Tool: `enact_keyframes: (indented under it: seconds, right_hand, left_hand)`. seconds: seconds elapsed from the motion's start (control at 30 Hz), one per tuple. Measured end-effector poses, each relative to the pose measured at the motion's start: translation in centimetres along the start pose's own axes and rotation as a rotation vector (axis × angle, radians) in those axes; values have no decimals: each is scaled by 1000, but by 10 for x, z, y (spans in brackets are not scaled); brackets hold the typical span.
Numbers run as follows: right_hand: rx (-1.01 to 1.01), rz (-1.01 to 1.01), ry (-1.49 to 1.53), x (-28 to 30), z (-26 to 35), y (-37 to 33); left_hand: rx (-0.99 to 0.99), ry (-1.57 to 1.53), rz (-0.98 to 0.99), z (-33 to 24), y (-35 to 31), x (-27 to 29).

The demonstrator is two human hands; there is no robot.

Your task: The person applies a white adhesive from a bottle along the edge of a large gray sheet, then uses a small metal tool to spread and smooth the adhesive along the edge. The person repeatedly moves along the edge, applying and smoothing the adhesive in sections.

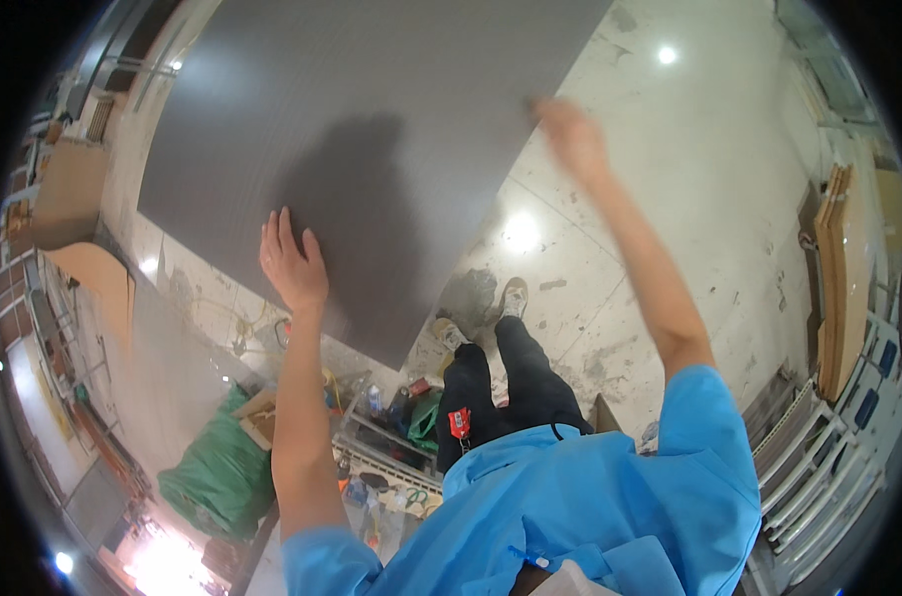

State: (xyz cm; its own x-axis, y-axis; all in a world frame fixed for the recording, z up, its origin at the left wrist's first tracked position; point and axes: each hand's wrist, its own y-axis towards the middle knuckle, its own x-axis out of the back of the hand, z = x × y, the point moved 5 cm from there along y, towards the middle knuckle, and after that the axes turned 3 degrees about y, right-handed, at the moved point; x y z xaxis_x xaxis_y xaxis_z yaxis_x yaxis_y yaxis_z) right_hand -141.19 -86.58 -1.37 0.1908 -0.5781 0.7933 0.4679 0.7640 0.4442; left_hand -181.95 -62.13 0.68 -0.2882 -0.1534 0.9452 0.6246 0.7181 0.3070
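Observation:
A large dark grey-brown board (441,109) with a smooth, faintly grained face spreads out before me. My left hand (294,263) rests on its near-left part, fingers stretched out and nothing in the grasp. At the board's right edge is my right hand (573,139), smeared by motion. Its fingers are too blurred to show whether they are closed or touch the edge. A dark shadow falls across the board between my arms.
Stained pale tiles (689,209) cover the floor. Leaning on the right are brown cardboard sheets (836,283) beside white metal racks (819,477). At lower left sit a green sack (218,477) and a shelf (386,447) of small tools and bottles.

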Motion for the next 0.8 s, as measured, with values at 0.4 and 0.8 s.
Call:
enact_keyframes:
  seconds: [0.4, 0.8]
  right_hand:
    - [-15, 23, 55, -23, 123, -95]
    - [74, 280, 364, -41, 352, -244]
  left_hand:
    - [60, -1, 23, 3, -2, -4]
    - [89, -19, 39, 9, -6, -9]
